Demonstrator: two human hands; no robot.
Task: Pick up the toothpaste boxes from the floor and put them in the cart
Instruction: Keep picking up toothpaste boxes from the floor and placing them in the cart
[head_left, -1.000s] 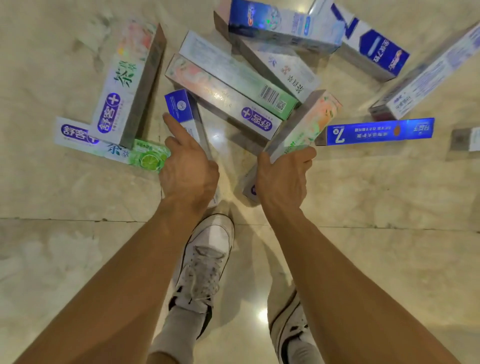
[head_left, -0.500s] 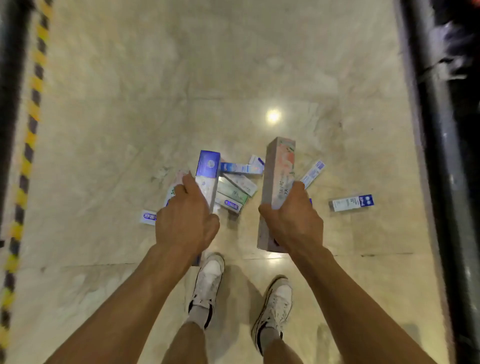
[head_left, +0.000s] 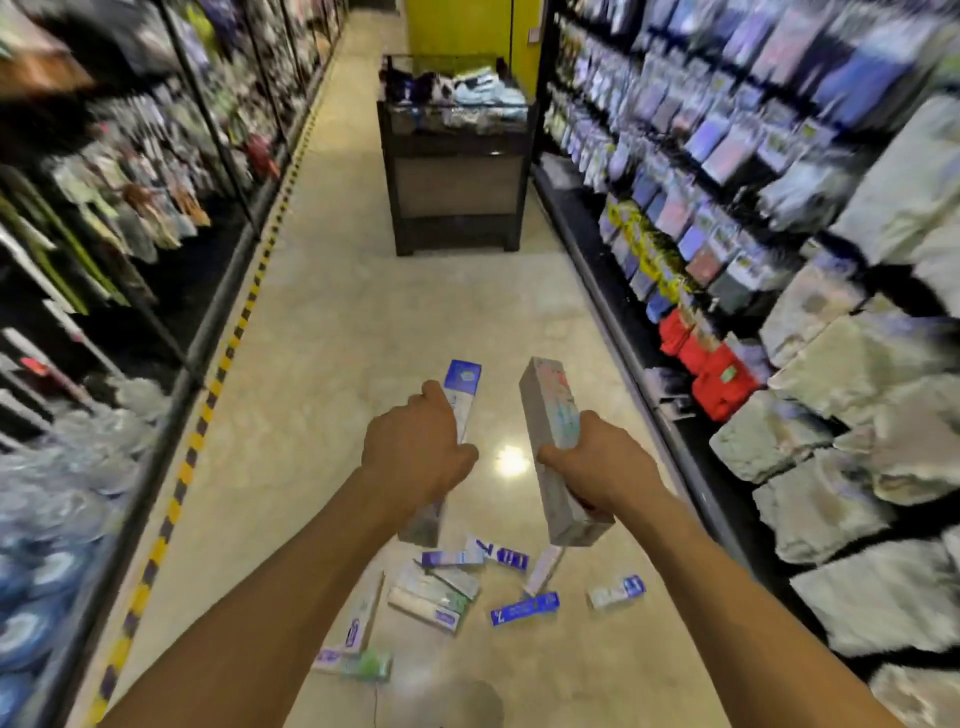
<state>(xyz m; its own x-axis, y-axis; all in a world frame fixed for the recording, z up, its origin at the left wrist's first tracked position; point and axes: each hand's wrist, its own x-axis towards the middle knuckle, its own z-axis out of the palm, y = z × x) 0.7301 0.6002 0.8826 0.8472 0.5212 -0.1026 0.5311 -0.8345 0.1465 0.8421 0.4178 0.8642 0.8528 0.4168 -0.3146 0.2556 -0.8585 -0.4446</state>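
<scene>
**Two boxes up, cart not yet in sight**

Nearest us, the left hand (head_left: 418, 452) is wrapped around a blue-topped box (head_left: 460, 397) and the right hand (head_left: 597, 467) clamps a grey box (head_left: 553, 447), both lifted clear. A second ago they were still gripping at floor level; now we stand, gaze raised. Below lie the remaining toothpaste boxes (head_left: 441, 592) on the floor (head_left: 332, 332). Farther down the aisle stands a dark display bin (head_left: 457, 171); no cart shows.
</scene>
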